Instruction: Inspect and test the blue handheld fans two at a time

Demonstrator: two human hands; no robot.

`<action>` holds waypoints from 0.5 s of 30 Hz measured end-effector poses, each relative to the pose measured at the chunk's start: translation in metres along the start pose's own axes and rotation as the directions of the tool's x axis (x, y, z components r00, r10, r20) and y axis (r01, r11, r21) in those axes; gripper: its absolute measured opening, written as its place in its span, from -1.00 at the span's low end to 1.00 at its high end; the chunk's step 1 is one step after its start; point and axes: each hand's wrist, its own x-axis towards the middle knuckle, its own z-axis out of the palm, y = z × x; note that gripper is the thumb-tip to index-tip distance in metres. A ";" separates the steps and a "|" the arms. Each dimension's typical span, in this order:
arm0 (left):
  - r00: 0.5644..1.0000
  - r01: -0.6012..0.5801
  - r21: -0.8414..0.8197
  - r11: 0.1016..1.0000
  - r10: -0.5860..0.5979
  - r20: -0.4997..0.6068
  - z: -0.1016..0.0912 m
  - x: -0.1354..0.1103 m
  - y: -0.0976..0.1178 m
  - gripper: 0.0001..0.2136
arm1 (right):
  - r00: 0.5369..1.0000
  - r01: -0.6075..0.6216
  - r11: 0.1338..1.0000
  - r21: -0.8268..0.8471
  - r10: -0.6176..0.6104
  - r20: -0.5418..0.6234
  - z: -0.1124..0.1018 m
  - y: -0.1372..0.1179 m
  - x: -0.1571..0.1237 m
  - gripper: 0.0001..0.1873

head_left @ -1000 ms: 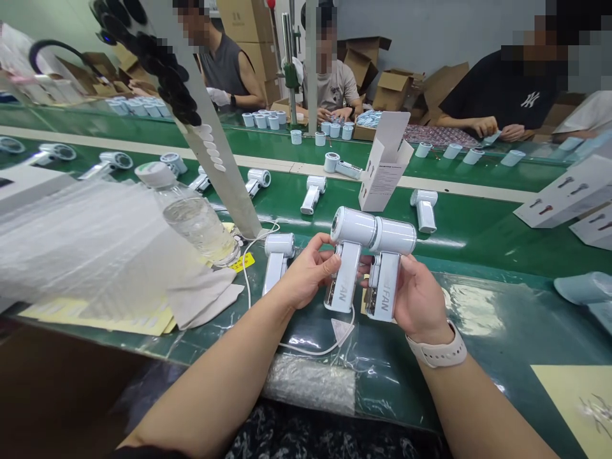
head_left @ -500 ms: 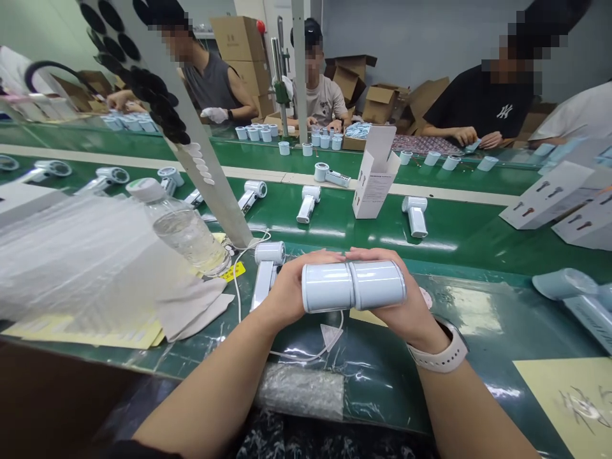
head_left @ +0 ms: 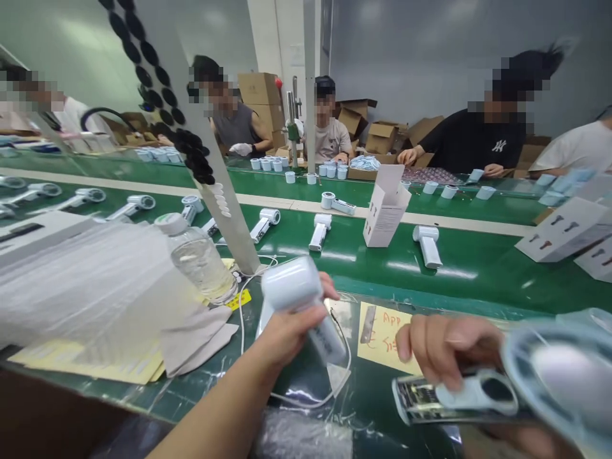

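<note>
My left hand [head_left: 287, 335] is wrapped round the handle of a white handheld fan [head_left: 303, 299], head up, just above the near bench. My right hand [head_left: 447, 350] grips the handle of a second handheld fan [head_left: 502, 389], lying sideways and blurred, its round head at the frame's lower right. A white cable [head_left: 329, 389] trails on the bench under the left fan. A yellow note [head_left: 385, 328] lies between my hands.
A water bottle [head_left: 198, 258] and a stack of clear plastic bags [head_left: 81, 280] sit at my left. More fans [head_left: 319, 231] and an open white box [head_left: 386, 210] ride the green conveyor [head_left: 478, 258]. Several people work across it. White cartons [head_left: 564, 236] stand at right.
My hands held the two fans side by side; now they have parted, the left fan moving left and the right fan swinging down to the right. The camera tilted up.
</note>
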 end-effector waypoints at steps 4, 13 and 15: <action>0.992 0.127 -0.172 0.977 -0.127 0.011 0.008 0.000 0.004 -0.66 | 0.985 -0.062 0.998 0.003 0.062 -0.163 0.009 -0.002 0.004 -0.75; 0.993 -0.013 -0.147 0.989 -0.005 -0.120 0.009 0.006 0.005 -0.75 | 0.950 -0.196 0.978 0.070 0.207 -0.231 0.012 0.004 0.010 -0.72; 0.995 0.073 -0.217 0.973 -0.086 -0.050 0.011 0.007 0.002 -0.75 | 0.911 -0.316 0.946 0.076 0.325 -0.254 0.015 0.016 0.012 -0.57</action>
